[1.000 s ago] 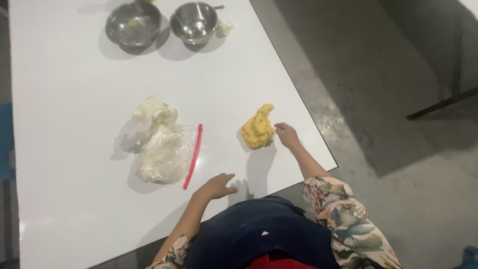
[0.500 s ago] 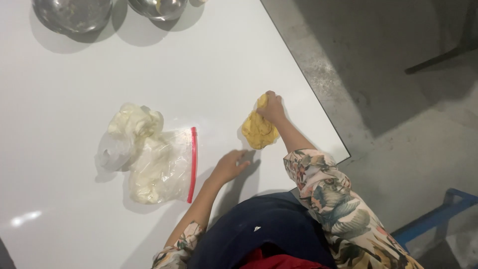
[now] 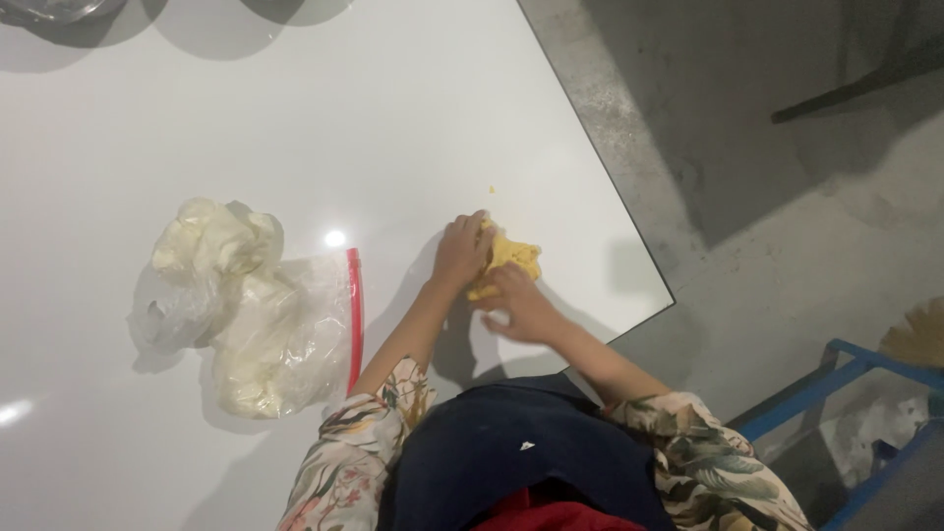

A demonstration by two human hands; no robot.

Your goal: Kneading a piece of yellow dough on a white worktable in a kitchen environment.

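Note:
A lump of yellow dough lies on the white table near its right front corner. My left hand presses on the dough's left side, fingers curled over it. My right hand rests against its near side, partly blurred. Most of the dough is hidden under the two hands. To the left lies a clear plastic bag with a red zip strip, holding pale white dough, and a crumpled bag sits beside it.
The rim of a metal bowl shows at the top left edge. The table's right edge runs diagonally beside a grey concrete floor. A blue metal frame stands at the lower right.
My left hand has moved from the table in front of me onto the dough, joining my right hand. The view has shifted down, so the bowls have slid out at the top.

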